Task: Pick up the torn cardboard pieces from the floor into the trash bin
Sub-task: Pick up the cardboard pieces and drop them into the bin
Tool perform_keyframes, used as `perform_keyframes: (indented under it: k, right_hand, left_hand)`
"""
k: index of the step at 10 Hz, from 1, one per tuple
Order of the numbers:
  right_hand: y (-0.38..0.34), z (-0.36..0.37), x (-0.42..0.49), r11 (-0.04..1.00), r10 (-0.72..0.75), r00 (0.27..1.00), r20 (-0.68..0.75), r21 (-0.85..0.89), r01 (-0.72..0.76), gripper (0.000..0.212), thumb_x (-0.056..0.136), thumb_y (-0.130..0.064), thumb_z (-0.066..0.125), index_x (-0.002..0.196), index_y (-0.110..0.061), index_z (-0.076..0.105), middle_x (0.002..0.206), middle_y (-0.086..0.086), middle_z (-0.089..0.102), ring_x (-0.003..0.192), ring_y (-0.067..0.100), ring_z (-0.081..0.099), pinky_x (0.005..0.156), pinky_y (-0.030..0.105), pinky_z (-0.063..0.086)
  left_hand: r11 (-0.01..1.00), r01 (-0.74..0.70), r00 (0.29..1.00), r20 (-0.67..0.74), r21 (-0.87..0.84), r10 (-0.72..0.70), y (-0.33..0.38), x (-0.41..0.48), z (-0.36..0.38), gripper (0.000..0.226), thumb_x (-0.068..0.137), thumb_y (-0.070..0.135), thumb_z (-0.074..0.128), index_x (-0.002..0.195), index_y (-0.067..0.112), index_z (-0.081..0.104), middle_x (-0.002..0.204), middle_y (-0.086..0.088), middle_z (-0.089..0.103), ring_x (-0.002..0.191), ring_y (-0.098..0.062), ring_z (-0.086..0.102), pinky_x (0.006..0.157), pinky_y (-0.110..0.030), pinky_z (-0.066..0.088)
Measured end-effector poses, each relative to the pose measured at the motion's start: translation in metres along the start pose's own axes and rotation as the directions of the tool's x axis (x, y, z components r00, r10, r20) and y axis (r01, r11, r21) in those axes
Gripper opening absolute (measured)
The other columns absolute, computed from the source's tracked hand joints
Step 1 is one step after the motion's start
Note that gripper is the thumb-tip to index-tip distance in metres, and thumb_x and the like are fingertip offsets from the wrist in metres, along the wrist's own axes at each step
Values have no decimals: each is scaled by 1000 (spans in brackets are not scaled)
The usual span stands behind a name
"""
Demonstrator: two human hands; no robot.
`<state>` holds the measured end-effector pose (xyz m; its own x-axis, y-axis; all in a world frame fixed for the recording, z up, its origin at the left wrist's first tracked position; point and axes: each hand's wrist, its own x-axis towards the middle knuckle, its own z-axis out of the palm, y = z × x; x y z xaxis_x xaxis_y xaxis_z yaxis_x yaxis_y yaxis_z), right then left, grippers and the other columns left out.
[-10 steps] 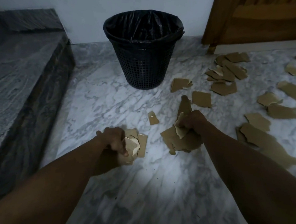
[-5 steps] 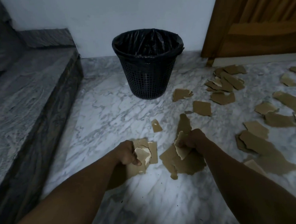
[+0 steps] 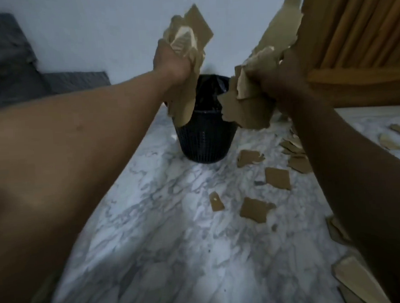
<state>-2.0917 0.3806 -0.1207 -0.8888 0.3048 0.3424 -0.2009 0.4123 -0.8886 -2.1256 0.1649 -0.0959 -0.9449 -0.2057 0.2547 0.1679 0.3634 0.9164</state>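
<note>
My left hand [image 3: 171,59] grips a bunch of torn brown cardboard pieces [image 3: 190,34], raised above the left rim of the black mesh trash bin [image 3: 205,139]. My right hand [image 3: 281,76] grips a second, larger bunch of cardboard pieces [image 3: 250,106], held up in front of the bin's right side. The bin has a black liner and stands on the marble floor against the white wall; both bunches hide most of its rim. Several loose cardboard pieces [image 3: 255,210] lie on the floor right of the bin.
A dark stone step [image 3: 9,76] runs along the left. A wooden door [image 3: 356,43] stands at the back right. More cardboard scraps [image 3: 356,275] lie near my right forearm on the white marble floor [image 3: 165,247].
Both hands have lifted their cardboard bunches off the floor and carried them up and forward to the bin. The view has moved closer to the bin.
</note>
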Motion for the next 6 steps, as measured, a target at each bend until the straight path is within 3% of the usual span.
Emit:
perform_keyframes:
  k: [1,2,3,4,5,6]
  right_hand:
    - [-19,33,33,995,-102,983,-153,-20,100,34,88,-22,60,115,-9,44,106,0,54,93,13,57,88,37,52]
    - [-22,66,54,961,-255,927,-277,-183,210,31,94,-4,52,123,4,44,111,14,47,96,16,39,86,29,39]
    - [-16,89,63,983,-116,990,-86,-155,102,48,98,-16,49,136,10,35,129,25,48,101,22,45,95,33,41]
    - [9,86,72,946,244,944,222,-268,-182,56,94,-43,56,130,0,52,119,16,61,103,31,62,94,47,53]
    - [30,77,61,930,227,917,329,-353,-103,40,98,-28,59,118,6,64,115,26,66,94,31,65,79,42,54]
    - [44,65,50,981,139,956,260,-171,-96,20,100,-14,55,106,1,68,90,19,66,77,24,62,70,38,52]
  left_hand:
    - [996,20,981,-192,-89,-37,9,29,16,50,93,31,51,140,23,36,138,-5,49,119,-25,44,92,-18,28]
    - [983,52,959,-267,-175,-98,-8,45,37,47,97,29,49,141,19,36,140,-6,46,126,-30,44,97,-27,29]
    - [952,182,967,-134,-245,-219,-30,55,56,58,95,42,51,144,20,31,137,-10,42,118,-30,49,98,-34,42]
    - [928,315,946,150,-199,-288,-52,61,70,71,92,45,54,147,7,31,142,-16,47,121,-31,54,97,-34,49]
    - [950,296,933,240,-95,-267,-65,61,70,44,100,25,47,136,0,50,135,-17,57,120,-32,59,80,-25,48]
    - [965,263,948,178,20,-262,-67,51,66,45,97,30,55,132,2,54,125,-15,62,98,-26,63,70,-24,45]
